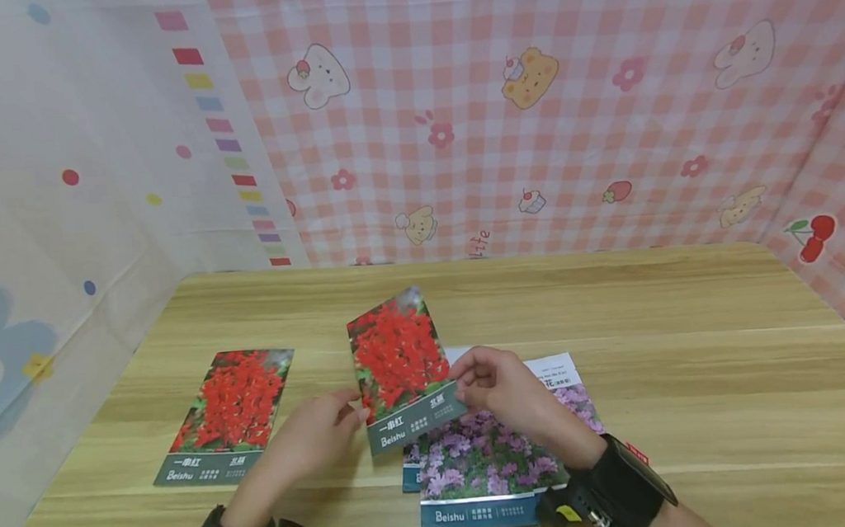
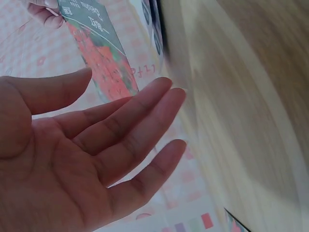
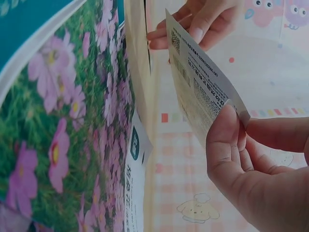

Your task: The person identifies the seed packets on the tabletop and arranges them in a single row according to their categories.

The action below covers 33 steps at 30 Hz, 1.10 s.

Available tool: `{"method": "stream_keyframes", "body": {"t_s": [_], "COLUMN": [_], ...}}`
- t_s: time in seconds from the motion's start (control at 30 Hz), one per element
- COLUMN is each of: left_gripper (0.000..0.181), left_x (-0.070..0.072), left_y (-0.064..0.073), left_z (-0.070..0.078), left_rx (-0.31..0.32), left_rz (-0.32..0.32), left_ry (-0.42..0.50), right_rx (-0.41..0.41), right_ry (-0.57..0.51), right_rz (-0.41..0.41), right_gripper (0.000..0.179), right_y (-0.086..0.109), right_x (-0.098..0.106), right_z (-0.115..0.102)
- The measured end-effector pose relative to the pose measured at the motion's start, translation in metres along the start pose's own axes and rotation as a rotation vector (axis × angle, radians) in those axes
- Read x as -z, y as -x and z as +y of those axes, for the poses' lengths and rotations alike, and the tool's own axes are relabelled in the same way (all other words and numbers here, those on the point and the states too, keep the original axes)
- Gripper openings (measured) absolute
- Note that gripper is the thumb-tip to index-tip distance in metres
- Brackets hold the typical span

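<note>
A seed packet with red flowers (image 1: 399,348) is held tilted up off the table by my right hand (image 1: 511,397), which pinches its lower right corner between thumb and fingers. Its pale printed back (image 3: 193,79), with a barcode, shows in the right wrist view. Beside the packet's lower left edge is my left hand (image 1: 313,442), fingers loosely extended and thumb apart; the left wrist view shows the palm holding nothing. Below the right hand lie overlapping packets with purple flowers (image 1: 482,457), partly covered by that hand and the held packet.
A matching red-flower packet (image 1: 232,402) lies flat on the left of the wooden table (image 1: 697,341). Pink checked cloth (image 1: 576,135) hangs behind the table, and white patterned cloth (image 1: 121,221) stands along its left side.
</note>
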<state>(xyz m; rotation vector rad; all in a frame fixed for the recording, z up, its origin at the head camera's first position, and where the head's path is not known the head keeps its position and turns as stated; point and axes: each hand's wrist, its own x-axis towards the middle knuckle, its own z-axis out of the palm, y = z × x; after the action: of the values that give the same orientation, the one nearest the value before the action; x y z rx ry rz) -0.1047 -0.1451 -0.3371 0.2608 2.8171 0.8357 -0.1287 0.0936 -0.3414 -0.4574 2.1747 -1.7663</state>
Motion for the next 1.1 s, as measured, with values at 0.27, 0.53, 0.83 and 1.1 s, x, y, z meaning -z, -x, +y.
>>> {"method": "stream_keyframes", "body": {"t_s": [0.27,0.53,0.83,1.1], "left_gripper": [0.037,0.048,0.047,0.040], "left_x": [0.005,0.005,0.009,0.015], "left_y": [-0.001,-0.001,-0.002,-0.002], "left_z": [-0.003,-0.002,-0.002,-0.002], "left_rx": [0.004,0.042,0.075,0.099], "left_rz": [0.040,0.027,0.205,0.284], "left_ry": [0.021,0.101,0.206,0.310], "right_rx": [0.006,0.011,0.037,0.079], "right_ry": [0.011,-0.003,0.028,0.119], "right_rz": [0.004,-0.003,-0.026,-0.061], "right_gripper": [0.016,0.016,0.013,0.008], "right_y": [0.002,0.002,0.003,0.005], "right_x": [-0.003,-0.004,-0.005,-0.009], "right_z": [-0.003,-0.004,-0.002,-0.001]}}
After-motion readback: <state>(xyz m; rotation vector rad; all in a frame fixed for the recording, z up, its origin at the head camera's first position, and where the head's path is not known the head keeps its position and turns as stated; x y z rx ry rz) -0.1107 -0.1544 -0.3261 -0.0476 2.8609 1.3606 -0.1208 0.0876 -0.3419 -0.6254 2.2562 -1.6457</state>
